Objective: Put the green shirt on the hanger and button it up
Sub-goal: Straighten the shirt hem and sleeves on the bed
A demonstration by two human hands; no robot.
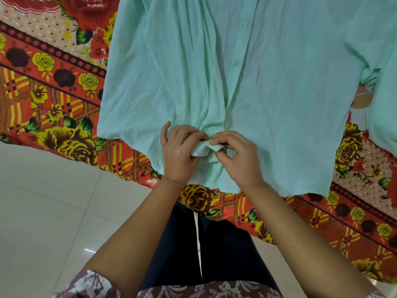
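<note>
Fingers (191, 133) of the left hand (178, 151) and right hand (236, 157) pinch the lower placket (204, 147) of the pale green cotton shirt (279, 93), spread on a red floral bedsheet (53, 82), apparently fastening a low button hidden between them, which next needs easing through its hole.

Thin, matt, crinkled cloth green shirt (268, 100); pearly, perhaps plastic buttons (235, 63); glossy floor tiles (43, 201).

A red floral bedsheet (53, 87) runs from upper left to lower right of the frame, with the green shirt (268, 93) spread across its middle.
</note>
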